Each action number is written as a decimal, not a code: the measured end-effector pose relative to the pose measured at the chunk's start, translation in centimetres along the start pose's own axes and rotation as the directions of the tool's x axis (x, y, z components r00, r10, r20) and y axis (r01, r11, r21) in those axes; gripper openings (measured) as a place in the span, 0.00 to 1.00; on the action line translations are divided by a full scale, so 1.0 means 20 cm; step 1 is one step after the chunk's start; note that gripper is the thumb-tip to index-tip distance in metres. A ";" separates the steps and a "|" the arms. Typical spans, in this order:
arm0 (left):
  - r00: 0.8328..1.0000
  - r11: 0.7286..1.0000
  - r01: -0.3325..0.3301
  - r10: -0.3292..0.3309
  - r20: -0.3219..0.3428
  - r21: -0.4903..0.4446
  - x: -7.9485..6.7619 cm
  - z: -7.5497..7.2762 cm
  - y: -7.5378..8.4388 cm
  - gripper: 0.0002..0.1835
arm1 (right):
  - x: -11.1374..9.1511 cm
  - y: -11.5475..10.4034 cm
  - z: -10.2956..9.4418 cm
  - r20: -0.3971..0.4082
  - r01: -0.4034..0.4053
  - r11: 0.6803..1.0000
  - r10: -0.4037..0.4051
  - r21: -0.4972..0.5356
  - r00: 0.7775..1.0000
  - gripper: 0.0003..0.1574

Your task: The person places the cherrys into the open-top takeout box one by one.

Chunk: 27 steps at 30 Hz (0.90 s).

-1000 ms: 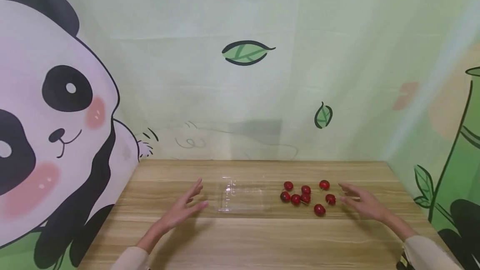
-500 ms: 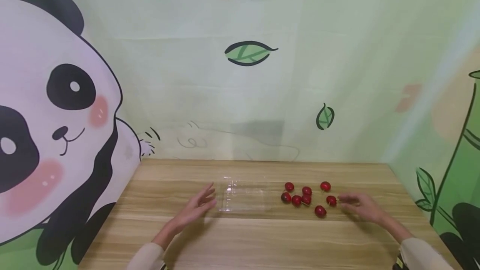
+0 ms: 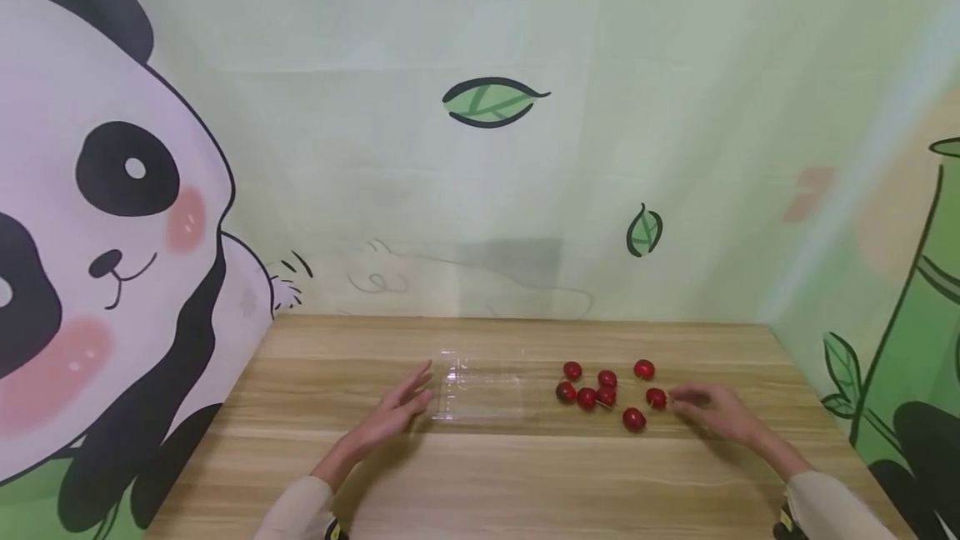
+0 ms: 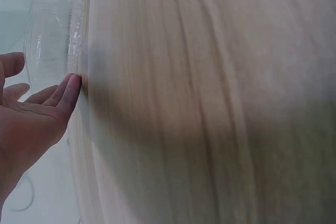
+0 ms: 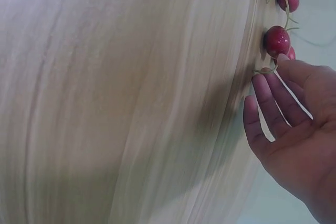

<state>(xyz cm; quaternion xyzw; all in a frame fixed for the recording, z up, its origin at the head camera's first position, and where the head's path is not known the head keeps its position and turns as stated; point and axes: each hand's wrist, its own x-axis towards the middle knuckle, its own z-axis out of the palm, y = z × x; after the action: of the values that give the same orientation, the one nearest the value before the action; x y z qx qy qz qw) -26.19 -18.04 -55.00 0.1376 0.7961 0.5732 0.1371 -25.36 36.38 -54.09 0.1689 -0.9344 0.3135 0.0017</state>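
Note:
A clear plastic box [image 3: 480,398] sits left of centre on the wooden table. At its left side is my left hand [image 3: 397,411]; the fingertips reach the box's near corner in the left wrist view, thumb held apart from the fingers [image 4: 65,93]. Several red cherries with stems lie right of the box. My right hand [image 3: 712,413] is at the rightmost cherry [image 3: 656,397]. In the right wrist view its thumb tip meets the lower side of a cherry [image 5: 276,41], and a thin green stem [image 5: 266,70] runs between thumb and fingertips, which stand apart.
Other cherries form a loose cluster [image 3: 587,398] between the box and the right hand, with one cherry [image 3: 633,419] nearer the front and another [image 3: 643,369] farther back. Behind the wooden table [image 3: 525,482] hangs a printed cloth [image 3: 375,148] with a panda.
My left hand has moved right, up to the box's side. The right hand has come in leftward to the rightmost cherry, its fingers drawing closer together. Box and cherries stay in place.

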 end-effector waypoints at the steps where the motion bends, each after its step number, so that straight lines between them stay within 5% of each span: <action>1: 1.000 1.000 0.000 0.000 -0.001 0.001 0.00 0.00 0.00 0.33 | 0.00 0.00 0.01 -0.010 -0.009 1.000 0.009 -0.012 1.000 0.16; 12: 0.999 1.000 0.006 -0.007 0.039 0.011 0.00 0.01 0.01 0.34 | 0.03 0.03 0.03 -0.009 -0.061 0.998 0.061 -0.005 0.998 0.13; 27: 0.995 1.000 0.001 -0.001 0.100 0.001 0.03 0.02 0.02 0.34 | 0.04 0.00 0.02 -0.032 -0.030 1.000 0.029 -0.003 0.999 0.07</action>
<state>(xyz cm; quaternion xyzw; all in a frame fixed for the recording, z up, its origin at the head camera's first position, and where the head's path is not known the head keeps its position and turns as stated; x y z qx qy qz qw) -26.68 -17.42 -54.83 0.1658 0.7884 0.5653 0.1772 -26.09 35.81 -54.25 0.1500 -0.9372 0.3146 0.0125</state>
